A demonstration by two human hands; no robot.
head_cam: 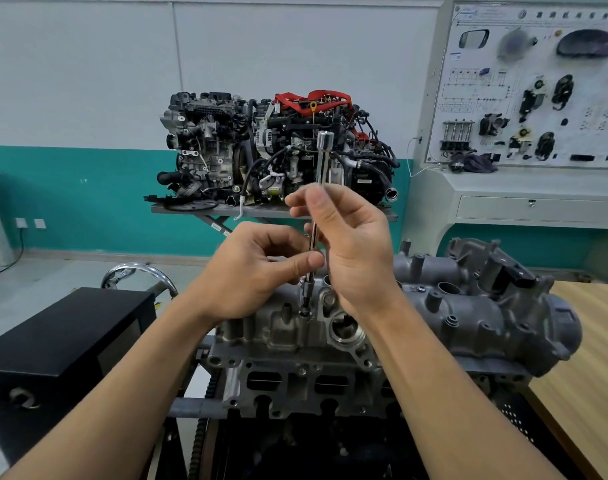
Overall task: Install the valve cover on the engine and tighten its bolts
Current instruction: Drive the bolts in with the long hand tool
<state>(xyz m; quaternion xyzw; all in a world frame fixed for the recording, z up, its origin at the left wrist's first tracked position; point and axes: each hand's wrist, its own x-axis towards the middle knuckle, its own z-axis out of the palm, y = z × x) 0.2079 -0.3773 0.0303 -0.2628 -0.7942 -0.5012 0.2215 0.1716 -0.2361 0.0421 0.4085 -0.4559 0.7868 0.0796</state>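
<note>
Both bare hands hold one tool, a long chrome extension bar (321, 157) standing nearly upright. The left grip (254, 271) is curled in, thumb and bent fingers pinching the lower shaft. The right grip (351, 247), just above and touching the same shaft, pinches it between thumb tip and fingertips, the other fingers loosely bent. The bar's thick drive end rises well above the right grip. Its lower tip sits directly below the left grip, seated in a bolt recess on the grey valve cover (469, 299); the bolt itself is hidden by the tip. The cover lies on the engine (295, 375), under both grips and stretching off to their right. Right of the right grip is a wooden tabletop (590, 341); left of the left grip, a black box (70, 334). Beyond both grips stands a display engine (278, 147).
</note>
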